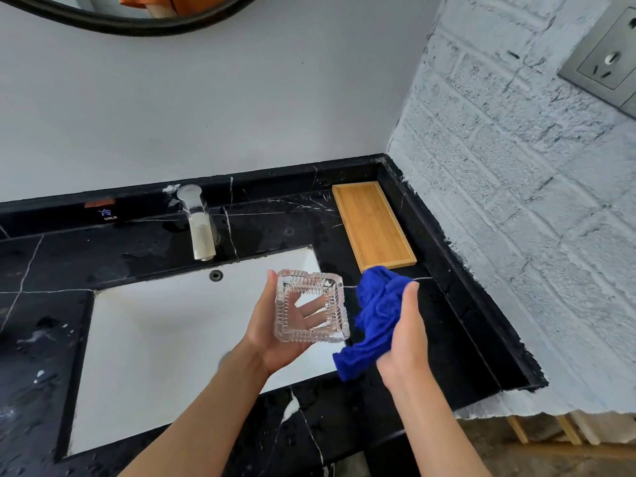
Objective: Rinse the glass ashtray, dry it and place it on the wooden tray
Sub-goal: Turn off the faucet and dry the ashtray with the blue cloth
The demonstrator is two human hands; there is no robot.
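- Black marble bench (144, 242) with white veins runs across the lower half of the frame, wet in patches, under a plain grey wall; a painted brick wall (516, 201) fills the right side.
- White sink (155, 339) is set into the bench at lower left, with a round overflow hole on its far wall.
- Round mirror (130, 24) with a black rim cuts the upper left edge of the frame.
- Wooden tray (373, 225) lies flat on the bench right of centre, near the corner where the two walls meet, with nothing on it.
- Socket (605, 60) sits on the brick wall at upper right.
- Tap (199, 225) stands behind the sink, its spout pointing down toward the basin.
- Blue cloth (375, 318) is bunched in the right hand (409, 339), whose grip is closed on it; a corner hangs down below the palm, just in front of the tray.
- Glass ashtray (311, 306), square and ribbed, is held over the right edge of the sink, tilted with its hollow toward the camera.
- Left hand (275, 335) cradles the ashtray from behind, thumb along its left side, its grip closed on it; fingers show through the glass.
- Ashtray and cloth are just beside each other; I cannot tell if they touch.
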